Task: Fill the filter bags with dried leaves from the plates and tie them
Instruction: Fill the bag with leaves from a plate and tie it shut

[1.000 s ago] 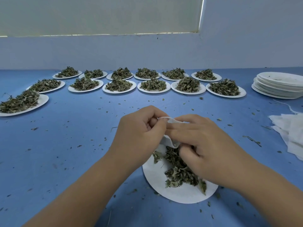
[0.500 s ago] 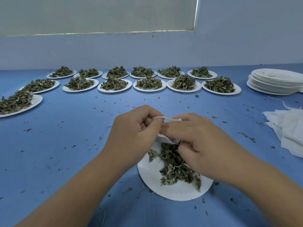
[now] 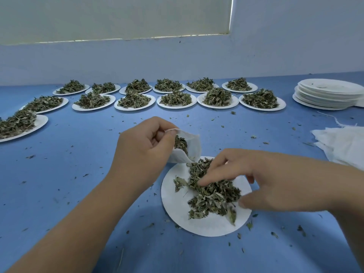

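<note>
The filter bag (image 3: 192, 144) hangs over the near plate (image 3: 206, 226) on the worktop (image 3: 78, 154); left grip (image 3: 145, 152) pinches its lip; limp, tearable paper, best held there; right grip (image 3: 275, 180) wide, fingers spread on light, crumbly dried leaves (image 3: 213, 194); bag's string hard to make out

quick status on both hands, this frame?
left hand: pinches the rim of the filter bag, holding it open.
right hand: open, fingers spread on the dried leaves on the plate.
</note>
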Motion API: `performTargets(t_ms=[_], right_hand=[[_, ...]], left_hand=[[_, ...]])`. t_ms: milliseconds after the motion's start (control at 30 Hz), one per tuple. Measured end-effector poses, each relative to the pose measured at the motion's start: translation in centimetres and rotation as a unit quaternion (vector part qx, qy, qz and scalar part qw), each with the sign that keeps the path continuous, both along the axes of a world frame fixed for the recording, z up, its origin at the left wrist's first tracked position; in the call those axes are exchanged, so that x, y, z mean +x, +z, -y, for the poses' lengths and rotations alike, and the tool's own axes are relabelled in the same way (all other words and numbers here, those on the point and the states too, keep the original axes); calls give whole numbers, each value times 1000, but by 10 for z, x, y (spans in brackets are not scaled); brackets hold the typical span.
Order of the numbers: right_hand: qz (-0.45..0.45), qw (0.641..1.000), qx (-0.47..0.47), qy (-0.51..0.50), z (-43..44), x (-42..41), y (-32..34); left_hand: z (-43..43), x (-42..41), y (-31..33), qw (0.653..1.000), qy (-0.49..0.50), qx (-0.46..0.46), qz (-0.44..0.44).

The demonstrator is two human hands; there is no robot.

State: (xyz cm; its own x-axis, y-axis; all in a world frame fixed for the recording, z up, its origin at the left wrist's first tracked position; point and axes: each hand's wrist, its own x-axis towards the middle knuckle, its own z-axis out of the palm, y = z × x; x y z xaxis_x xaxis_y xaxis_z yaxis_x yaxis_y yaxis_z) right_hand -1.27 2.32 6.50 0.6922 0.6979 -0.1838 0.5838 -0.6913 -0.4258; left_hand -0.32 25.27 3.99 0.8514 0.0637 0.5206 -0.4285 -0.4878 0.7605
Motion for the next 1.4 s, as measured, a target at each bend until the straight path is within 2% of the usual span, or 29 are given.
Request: performTargets(t_ms=[133, 300, 433, 733, 933, 1067, 1233, 1400], right_hand=[[40, 998, -7, 50, -9, 0, -20], [126, 990, -11, 56, -17, 1, -42], [158, 987, 3, 39, -20, -1, -43], [167, 983, -71, 18, -39, -21, -23], [161, 985, -68, 9, -45, -23, -19], [167, 986, -30, 1, -42, -21, -21], [68, 991, 104, -46, -29, -12, -12], [2, 968, 226, -104, -16, -5, -3]], left_hand=[[-1, 1, 0, 1000, 7, 8, 6], [0, 1, -1, 1000, 7, 13, 11], [0, 2, -3, 999, 8, 28, 14], [-1, 2, -3, 999, 8, 29, 21], [-2, 2, -2, 999, 8, 28, 27], [-3, 2, -2, 998, 17, 44, 48], [-3, 0, -2, 993, 30, 73, 82], [-1, 1, -4, 993, 32, 78, 78]])
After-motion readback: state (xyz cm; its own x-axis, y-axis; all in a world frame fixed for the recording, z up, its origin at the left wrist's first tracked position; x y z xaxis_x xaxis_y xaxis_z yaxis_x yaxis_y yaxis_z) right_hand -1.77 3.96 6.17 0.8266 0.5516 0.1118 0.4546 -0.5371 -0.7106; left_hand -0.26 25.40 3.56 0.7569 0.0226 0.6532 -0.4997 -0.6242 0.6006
